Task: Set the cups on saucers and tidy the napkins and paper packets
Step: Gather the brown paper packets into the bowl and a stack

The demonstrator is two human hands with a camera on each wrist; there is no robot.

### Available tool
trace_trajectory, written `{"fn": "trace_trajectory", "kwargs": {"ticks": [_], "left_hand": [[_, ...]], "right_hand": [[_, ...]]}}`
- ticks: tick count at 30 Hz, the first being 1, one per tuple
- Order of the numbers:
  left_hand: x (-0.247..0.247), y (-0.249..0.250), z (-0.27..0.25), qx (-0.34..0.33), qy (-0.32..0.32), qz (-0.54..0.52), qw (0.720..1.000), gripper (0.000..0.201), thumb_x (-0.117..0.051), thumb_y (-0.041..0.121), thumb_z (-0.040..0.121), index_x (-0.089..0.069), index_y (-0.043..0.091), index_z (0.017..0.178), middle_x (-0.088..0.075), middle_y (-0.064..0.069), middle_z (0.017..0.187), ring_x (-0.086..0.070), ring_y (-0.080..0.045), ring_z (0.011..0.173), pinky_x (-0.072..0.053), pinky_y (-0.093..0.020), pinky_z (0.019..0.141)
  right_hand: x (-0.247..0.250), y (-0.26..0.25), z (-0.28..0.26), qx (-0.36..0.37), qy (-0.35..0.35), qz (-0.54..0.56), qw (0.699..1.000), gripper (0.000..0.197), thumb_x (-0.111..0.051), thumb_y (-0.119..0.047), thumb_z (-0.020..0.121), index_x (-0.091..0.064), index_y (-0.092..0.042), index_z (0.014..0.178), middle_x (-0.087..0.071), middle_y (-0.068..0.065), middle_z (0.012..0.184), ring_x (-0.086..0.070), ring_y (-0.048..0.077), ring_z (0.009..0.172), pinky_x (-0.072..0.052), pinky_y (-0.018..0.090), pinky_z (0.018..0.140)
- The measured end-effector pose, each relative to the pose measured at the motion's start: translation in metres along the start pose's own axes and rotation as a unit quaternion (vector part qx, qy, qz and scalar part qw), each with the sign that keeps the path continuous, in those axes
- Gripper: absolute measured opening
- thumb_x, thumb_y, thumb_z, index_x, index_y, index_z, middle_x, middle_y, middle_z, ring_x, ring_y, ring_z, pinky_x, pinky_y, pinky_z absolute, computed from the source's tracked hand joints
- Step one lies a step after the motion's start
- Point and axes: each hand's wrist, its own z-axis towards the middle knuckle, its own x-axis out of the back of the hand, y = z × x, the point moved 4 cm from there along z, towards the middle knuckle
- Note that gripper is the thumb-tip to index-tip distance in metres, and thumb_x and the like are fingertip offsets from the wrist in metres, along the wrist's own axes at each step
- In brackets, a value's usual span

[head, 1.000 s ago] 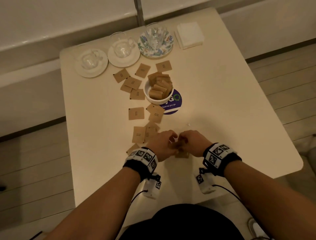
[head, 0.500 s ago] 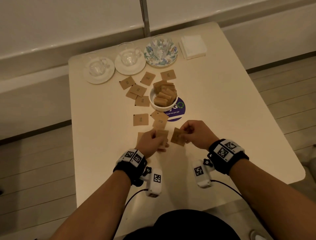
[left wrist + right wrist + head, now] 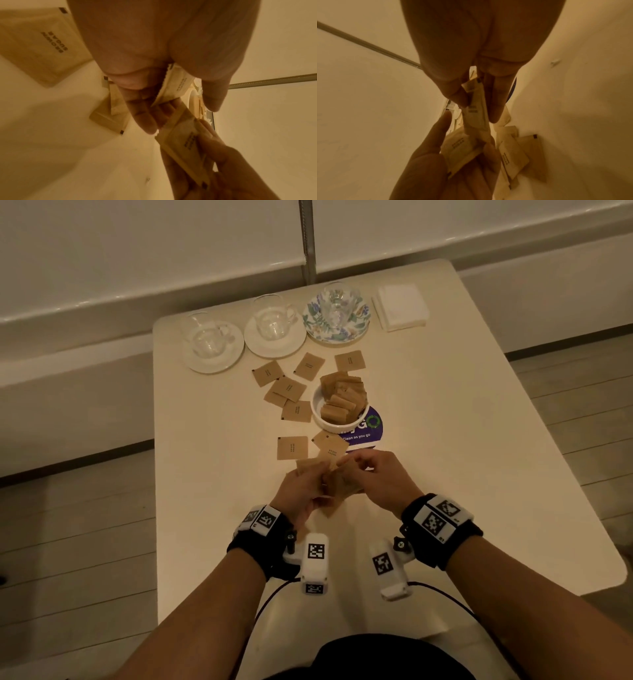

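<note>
— What does the right hand (image 3: pixel 476 75) have?
— One brown paper packet (image 3: pixel 475 112), pinched edge-on between thumb and fingers (image 3: pixel 496 105).
— And the other hand?
— The left hand (image 3: pixel 447 166) sits just below, palm up, fingers curled round another packet (image 3: pixel 460 150). The pinched packet's lower end touches that one.
— Anything on the table (image 3: pixel 573 121)?
— A few loose packets (image 3: pixel 515 159) overlapping beside the hands.

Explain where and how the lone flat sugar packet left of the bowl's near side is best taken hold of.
Probably from above, at an edge. The packet lies flat on the table, apart from its neighbours, so nothing offers a side grip; a fingertip could lift its free left edge, then thumb and finger pinch it.
</note>
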Motion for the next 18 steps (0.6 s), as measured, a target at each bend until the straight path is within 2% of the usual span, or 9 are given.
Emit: {"fn": "trace_trajectory", "kwargs": {"ticks": [2, 5, 8, 10, 11, 12, 15, 18], "left_hand": [[0.002, 0.001, 0.001, -0.014, 0.006, 0.015, 1.000, 0.018, -0.065, 0.033, 0.092, -0.070, 0.016, 0.097, -0.073, -0.003, 0.087, -0.067, -0.018, 0.077, -0.054, -0.031, 0.062], [0.006, 0.004, 0.002, -0.028, 0.023, 0.020, 0.999, 0.033, -0.074, 0.039, 0.080, -0.066, 0.012, 0.096, -0.071, -0.002, 0.081, -0.065, -0.021, 0.077, -0.053, -0.033, 0.063], [0.004, 0.007, 0.002, -0.039, -0.010, 0.015, 0.999, 0.045, -0.074, 0.042, 0.076, -0.068, 0.011, 0.108, -0.074, -0.006, 0.100, -0.070, -0.024, 0.090, -0.056, -0.036, 0.071], [-0.001, 0.007, 0.002, -0.044, -0.033, -0.003, 0.998, 0.034, -0.073, 0.033, 0.082, -0.070, 0.011, 0.108, -0.072, -0.012, 0.109, -0.069, -0.027, 0.098, -0.056, -0.042, 0.082], [-0.002, 0.006, 0.002, -0.041, -0.028, -0.014, 0.999, 0.024, -0.070, 0.027, 0.086, -0.072, 0.010, 0.103, -0.071, -0.014, 0.108, -0.068, -0.029, 0.097, -0.054, -0.044, 0.084], [-0.003, 0.006, 0.001, -0.035, -0.017, -0.015, 0.999, 0.016, -0.065, 0.023, 0.090, -0.074, 0.011, 0.096, -0.071, -0.014, 0.103, -0.067, -0.029, 0.096, -0.054, -0.042, 0.083], [0.002, 0.002, 0.000, -0.031, -0.002, 0.022, 0.999, 0.025, -0.055, 0.020, 0.094, -0.076, 0.014, 0.083, -0.073, -0.013, 0.095, -0.070, -0.025, 0.087, -0.056, -0.036, 0.075], [0.018, 0.001, -0.001, -0.011, 0.027, -0.048, 0.998, 0.028, -0.053, 0.020, 0.095, -0.073, 0.012, 0.077, -0.071, -0.015, 0.083, -0.068, -0.026, 0.075, -0.056, -0.037, 0.065]], "right_hand": [[0.002, -0.002, 0.004, -0.001, 0.030, -0.029, 0.999, 0.014, -0.066, -0.016, 0.089, -0.071, -0.029, 0.085, -0.071, 0.007, 0.085, -0.067, 0.019, 0.077, -0.059, 0.031, 0.069], [0.009, -0.001, 0.008, -0.052, 0.069, 0.037, 0.996, 0.004, -0.071, -0.012, 0.086, -0.067, -0.013, 0.088, -0.072, 0.013, 0.082, -0.069, 0.021, 0.071, -0.057, 0.030, 0.060], [0.003, -0.003, 0.005, -0.090, 0.013, 0.137, 0.986, 0.006, -0.069, -0.011, 0.088, -0.067, -0.006, 0.092, -0.074, 0.012, 0.080, -0.073, 0.023, 0.072, -0.056, 0.026, 0.056], [-0.010, -0.004, -0.001, -0.119, -0.048, 0.173, 0.977, 0.007, -0.067, -0.013, 0.091, -0.067, -0.006, 0.093, -0.075, 0.010, 0.081, -0.074, 0.025, 0.075, -0.056, 0.026, 0.058], [-0.017, -0.003, -0.003, -0.134, -0.071, 0.169, 0.974, 0.009, -0.066, -0.016, 0.092, -0.067, -0.007, 0.094, -0.075, 0.009, 0.082, -0.074, 0.025, 0.075, -0.056, 0.025, 0.058], [-0.023, -0.001, -0.004, -0.146, -0.084, 0.150, 0.974, 0.012, -0.065, -0.020, 0.093, -0.066, -0.007, 0.095, -0.075, 0.008, 0.082, -0.074, 0.023, 0.075, -0.056, 0.024, 0.058], [-0.032, 0.004, -0.002, -0.108, -0.096, 0.014, 0.989, 0.022, -0.063, -0.033, 0.093, -0.066, -0.012, 0.088, -0.074, 0.002, 0.078, -0.072, 0.014, 0.068, -0.055, 0.022, 0.058], [-0.031, 0.015, 0.003, -0.071, -0.102, -0.148, 0.981, 0.019, -0.062, -0.035, 0.092, -0.066, -0.020, 0.081, -0.071, -0.002, 0.079, -0.067, 0.014, 0.073, -0.053, 0.029, 0.069]]}}
